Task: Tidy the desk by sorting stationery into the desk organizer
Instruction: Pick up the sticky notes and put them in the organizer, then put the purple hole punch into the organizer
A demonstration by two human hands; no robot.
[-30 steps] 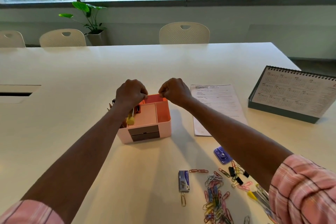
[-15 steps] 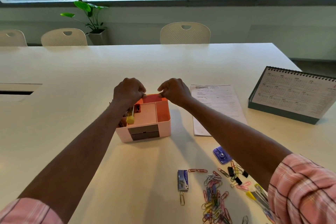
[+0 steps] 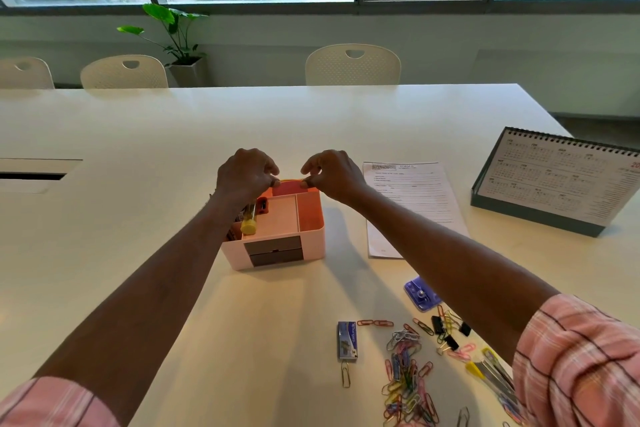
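Left of centre in the frame, the left hand point(image 3: 247, 172) hovered over the back of the desk organizer point(image 3: 311, 239), its fingers curled and its thumb and forefinger pinching one end of a flat red pad point(image 3: 289, 189). This looked like a block of sticky notes, though the fingers hid its edges and I could not be sure. The organizer stood mid-frame on the white table point(image 3: 138, 218), with two grey drawers point(image 3: 275, 250) facing the camera. Its left compartment already held a yellow-capped tube point(image 3: 249, 224) and a small red item point(image 3: 262, 205) just behind it. The pale middle tray and the orange right compartment looked empty. To the right of the pad, the right hand point(image 3: 332, 173) pinched the other end in the same way, with the remaining fingers bent, so the pad sat level over the rear compartment at about rim height. Further right, a printed form point(image 3: 415, 204) lay flat beside the organizer. In the lower right of the frame lay the unsorted stationery: a box of staples point(image 3: 347, 340), a scatter of coloured paper clips point(image 3: 405, 378), a purple gadget point(image 3: 420, 295), a few black binder clips point(image 3: 446, 333) and some pens point(image 3: 485, 371) partly hidden by the sleeve. A desk calendar point(image 3: 561, 180) stood at the far right. By my reading the job was early: a couple of items were stowed, one was going in, and most of the small pieces remained out.
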